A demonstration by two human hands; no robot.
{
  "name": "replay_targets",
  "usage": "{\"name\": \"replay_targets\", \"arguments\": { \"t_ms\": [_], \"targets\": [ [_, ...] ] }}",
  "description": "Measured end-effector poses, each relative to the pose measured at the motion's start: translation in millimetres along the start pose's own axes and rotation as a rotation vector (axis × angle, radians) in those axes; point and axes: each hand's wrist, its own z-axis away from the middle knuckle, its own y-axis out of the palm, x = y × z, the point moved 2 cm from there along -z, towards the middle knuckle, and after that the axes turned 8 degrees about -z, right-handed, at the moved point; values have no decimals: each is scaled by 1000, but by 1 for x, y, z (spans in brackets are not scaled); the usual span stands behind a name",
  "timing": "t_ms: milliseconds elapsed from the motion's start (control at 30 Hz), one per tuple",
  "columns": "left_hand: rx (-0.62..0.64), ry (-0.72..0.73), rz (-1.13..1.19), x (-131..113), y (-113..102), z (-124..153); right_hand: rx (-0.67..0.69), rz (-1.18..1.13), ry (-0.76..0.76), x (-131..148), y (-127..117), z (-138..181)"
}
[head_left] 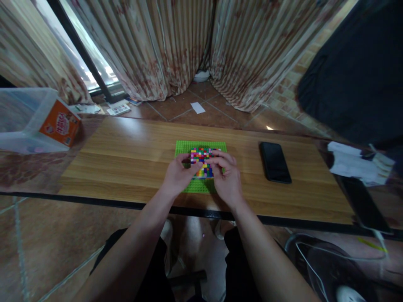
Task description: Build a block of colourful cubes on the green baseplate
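Note:
A green baseplate (185, 147) lies in the middle of the wooden table (126, 159). A block of small multicoloured bricks (201, 157) stands on it. My left hand (178, 175) rests at the block's left side, its fingers curled against the bricks. My right hand (225, 178) sits at the block's right side, fingertips pinched on its top edge. Whether a loose brick is between the fingers is hidden.
A black phone (275, 162) lies flat to the right of the baseplate. A clear plastic bin with an orange box (59, 123) stands at the far left. White paper items (359, 162) sit at the right end. Curtains and a tiled floor lie beyond the table.

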Motion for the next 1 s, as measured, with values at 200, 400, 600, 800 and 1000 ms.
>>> {"name": "replay_targets", "arguments": {
  "t_ms": [200, 400, 600, 800, 1000],
  "targets": [
    [-5, 0, 16, 3, 4, -3, -123, -53, 52, -9, -4, 2],
    [-33, -16, 49, 0, 6, -2, -213, -186, 287, -37, 0, 4],
    [-18, -30, 140, 4, 9, 2, -176, -257, 336, -41, 7, 4],
    [-99, -10, 147, 5, 7, -1, -234, -391, 379, -44, 7, -3],
    [-156, -37, 211, -7, 8, -17, -275, -389, 392, -54, 13, -17]
  ]
}}
